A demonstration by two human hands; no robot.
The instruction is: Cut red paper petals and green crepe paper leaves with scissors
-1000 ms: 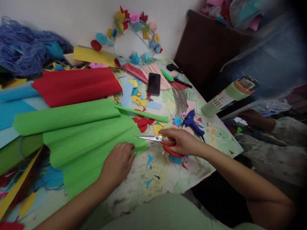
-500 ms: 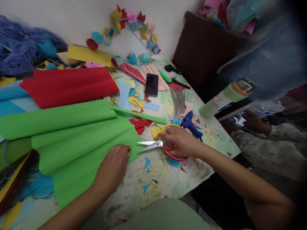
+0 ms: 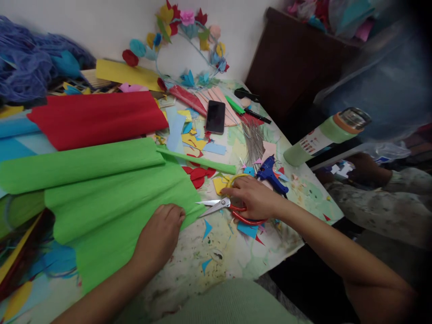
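A large sheet of green crepe paper (image 3: 111, 216) spreads over the left half of the table, its far part folded or rolled. My left hand (image 3: 162, 231) rests on it near the right edge, fingers curled closed on the paper. My right hand (image 3: 254, 198) is closed around the handles of a pair of scissors (image 3: 216, 205). Their blades stand slightly apart, pointing left, with the tips at the paper's right edge. A red handle loop shows below the hand and a yellow loop above it. A narrow green paper strip (image 3: 202, 162) lies beyond the scissors.
A blue glue gun (image 3: 270, 174) lies just beyond my right hand, beside thin wires (image 3: 254, 143). Farther back are a phone (image 3: 215, 117), red crepe paper (image 3: 101, 118) and a paper-flower wreath (image 3: 189, 29). A green bottle (image 3: 324, 135) stands right, near another person's hand (image 3: 367, 170).
The view has shifted slightly, so most things appear a little farther right. Both hands, the scissors and the green paper keep nearly the same positions.
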